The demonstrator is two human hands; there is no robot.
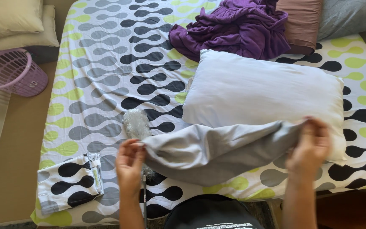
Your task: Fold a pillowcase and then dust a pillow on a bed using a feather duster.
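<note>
Left hand: the left hand [130, 163] is pinched shut on one corner of the grey pillowcase [217, 148], fingers curled over the cloth edge.
Right hand: the right hand [312, 144] is closed on the opposite corner of the same pillowcase, fingertips bunching the cloth.
Pillowcase: it hangs stretched between the two hands, sagging in the middle, its long axis running from 9 o'clock to 3 o'clock, the right end a little higher in view.
Pillow: the white pillow [263, 91] lies on the bed at 12 o'clock from the stretched cloth, its near edge just behind it; its long axis runs about parallel to the pillowcase.
Nearer hand: the right hand sits over the pillow's near right corner; the left hand is clear of it, off toward 8 o'clock.
Around: a feather duster [136, 123] lies just beyond the left hand; a folded patterned cloth [68, 182] at 9 o'clock; purple blanket [234, 27] at 12 o'clock; pink basket [11, 72] on the floor at 10 o'clock.
</note>
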